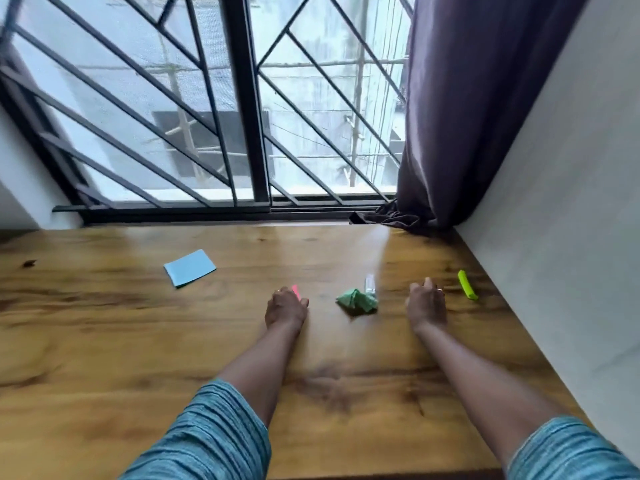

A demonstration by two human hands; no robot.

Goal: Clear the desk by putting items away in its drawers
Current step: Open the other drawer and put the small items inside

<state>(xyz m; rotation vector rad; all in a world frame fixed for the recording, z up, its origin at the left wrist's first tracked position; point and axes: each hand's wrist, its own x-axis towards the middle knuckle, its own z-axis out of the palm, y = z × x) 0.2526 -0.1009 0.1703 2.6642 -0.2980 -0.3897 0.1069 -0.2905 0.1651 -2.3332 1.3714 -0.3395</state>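
Under a barred window (244, 98), our wooden desk (104, 341) carries a blue notepad (189, 268) far left, a crumpled green cloth (356, 300) touching a clear tube (370, 284) in the middle, and a yellow-green marker (467, 285) on the right. Our left hand (286, 308) curls round a pink marker (296, 292) just left of the cloth; our right hand (426, 304) sits curled near the yellow-green marker, and we cannot tell whether it holds anything.

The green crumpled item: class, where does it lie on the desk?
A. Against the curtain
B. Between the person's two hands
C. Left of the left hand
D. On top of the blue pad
B: the green crumpled item lies on the desk between the left hand, curled on a pink marker, and the right hand.
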